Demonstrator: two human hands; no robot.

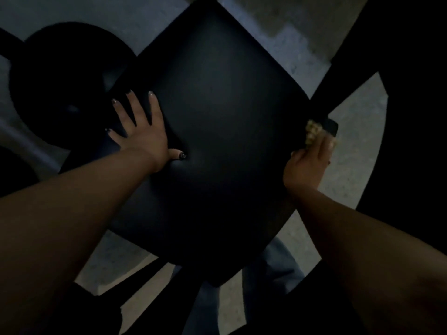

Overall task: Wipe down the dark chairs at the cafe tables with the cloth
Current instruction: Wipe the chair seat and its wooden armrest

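Hands shown on the dark chair seat [217, 141]: left hand [142, 131] spread flat, bracing; right hand [307, 163] gripping the pale cloth [313, 131] at the far-right edge. Steady overlapping strokes are advised across the seat.

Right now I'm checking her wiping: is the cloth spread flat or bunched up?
Bunched. The cloth shows as a small pale wad held in the right hand at the seat edge.

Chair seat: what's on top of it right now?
The left hand lies flat on the chair seat. The right hand grips a pale cloth at its right edge. What's beneath the palm is hidden.
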